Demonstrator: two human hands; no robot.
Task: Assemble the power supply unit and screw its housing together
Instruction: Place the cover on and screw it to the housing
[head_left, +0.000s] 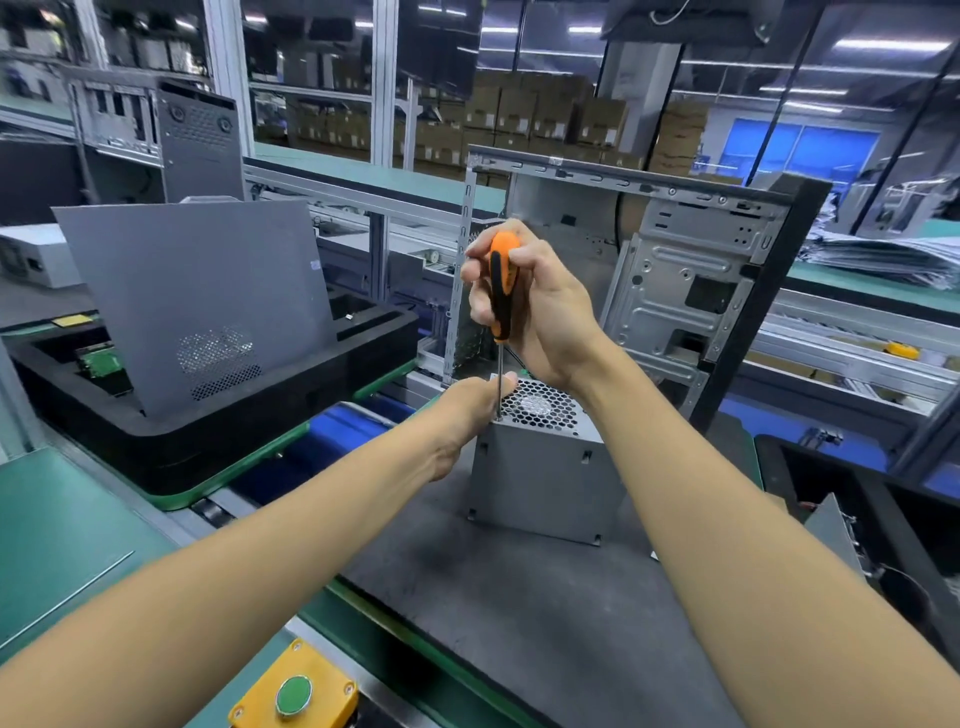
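Right hand (524, 296): I grip the screwdriver (503, 291) upright by its handle
Left hand (475, 410): fingers hidden; grip unclear; touching unit's top edge
Power supply unit (540, 467): directly beneath both hands; tip on its grille

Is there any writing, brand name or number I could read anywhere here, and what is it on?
None can be read.
Grey side panel: a small sticker at its right edge, too small to read.
Cardboard boxes behind the glass: markings blurred.
Power supply unit and screwdriver: no text visible.
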